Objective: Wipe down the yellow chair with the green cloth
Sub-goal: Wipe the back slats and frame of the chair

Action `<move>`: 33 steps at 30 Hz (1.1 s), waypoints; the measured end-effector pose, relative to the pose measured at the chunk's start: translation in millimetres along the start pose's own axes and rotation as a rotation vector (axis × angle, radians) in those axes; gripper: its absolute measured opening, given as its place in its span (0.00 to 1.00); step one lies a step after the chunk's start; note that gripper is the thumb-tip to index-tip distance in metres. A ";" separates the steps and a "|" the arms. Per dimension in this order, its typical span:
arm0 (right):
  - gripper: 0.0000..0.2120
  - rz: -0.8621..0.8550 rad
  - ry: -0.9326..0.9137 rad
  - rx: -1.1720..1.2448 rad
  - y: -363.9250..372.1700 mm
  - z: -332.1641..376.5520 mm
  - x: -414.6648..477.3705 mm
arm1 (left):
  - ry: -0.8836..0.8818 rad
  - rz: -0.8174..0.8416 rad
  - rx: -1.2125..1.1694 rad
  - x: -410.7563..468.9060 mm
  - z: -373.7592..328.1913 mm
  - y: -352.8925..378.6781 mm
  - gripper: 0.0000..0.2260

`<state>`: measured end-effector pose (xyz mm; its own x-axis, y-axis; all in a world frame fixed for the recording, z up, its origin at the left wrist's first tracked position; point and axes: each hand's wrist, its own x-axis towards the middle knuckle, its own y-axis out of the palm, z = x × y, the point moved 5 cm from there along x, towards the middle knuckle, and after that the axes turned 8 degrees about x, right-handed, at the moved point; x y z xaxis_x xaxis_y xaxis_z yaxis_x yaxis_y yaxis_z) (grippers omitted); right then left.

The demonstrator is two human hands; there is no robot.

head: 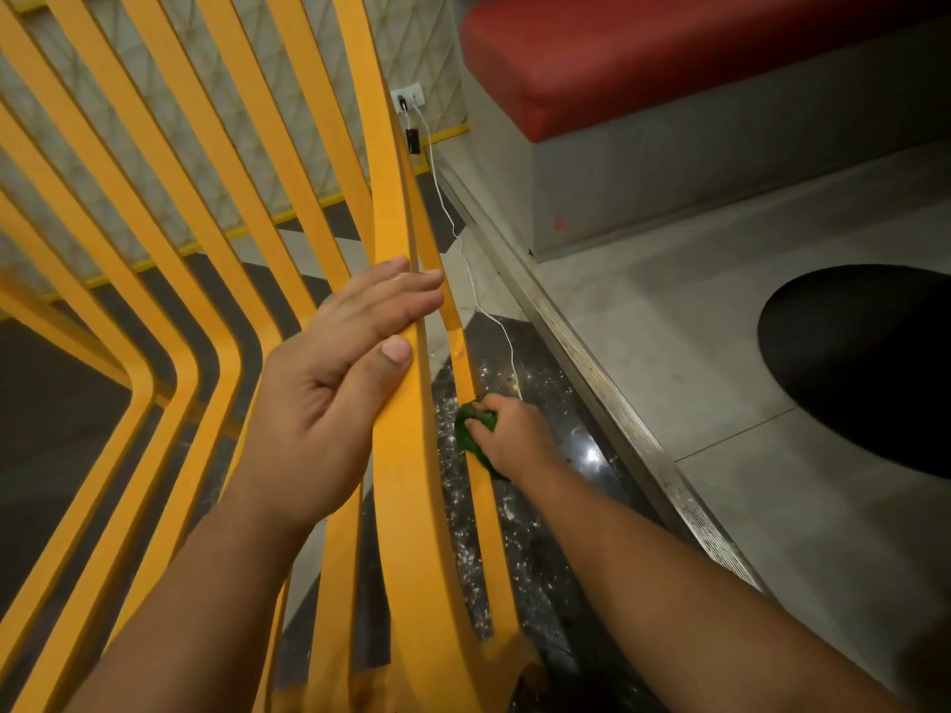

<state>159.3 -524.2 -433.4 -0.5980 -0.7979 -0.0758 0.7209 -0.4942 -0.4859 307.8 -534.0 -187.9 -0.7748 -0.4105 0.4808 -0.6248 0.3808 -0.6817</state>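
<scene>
Most of the chair [388, 198] seemingly remains: right hand [509, 429] clamps cloth [474, 428] low on its edge, left hand [334, 362] straight-fingered, steadying.

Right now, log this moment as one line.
phase: wiping | right hand: grips cloth against chair, low | left hand: rests on chair higher up

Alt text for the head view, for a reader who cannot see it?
A person's right hand grips a green cloth against a low outer slat of the yellow chair, while the left hand rests on a slat higher up. A white cable hangs behind.
</scene>
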 end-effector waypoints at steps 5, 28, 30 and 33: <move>0.12 0.083 0.035 0.016 7.0 -9.2 -4.4 | 0.018 0.002 -0.013 1.9 2.5 0.9 0.17; 0.13 -0.001 0.019 -0.060 6.0 3.0 15.8 | 0.076 0.019 0.022 4.3 5.6 -1.1 0.17; 0.14 -0.012 0.037 -0.055 6.3 4.3 17.0 | 0.079 0.016 0.024 4.1 5.4 -1.1 0.17; 0.11 0.064 0.075 0.000 2.5 1.1 4.1 | 0.077 0.008 0.019 3.2 5.9 -0.7 0.17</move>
<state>159.0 -529.1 -434.0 -0.5756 -0.7994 -0.1719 0.7584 -0.4434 -0.4778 306.3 -540.5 -189.1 -0.7854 -0.3423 0.5156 -0.6171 0.3682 -0.6955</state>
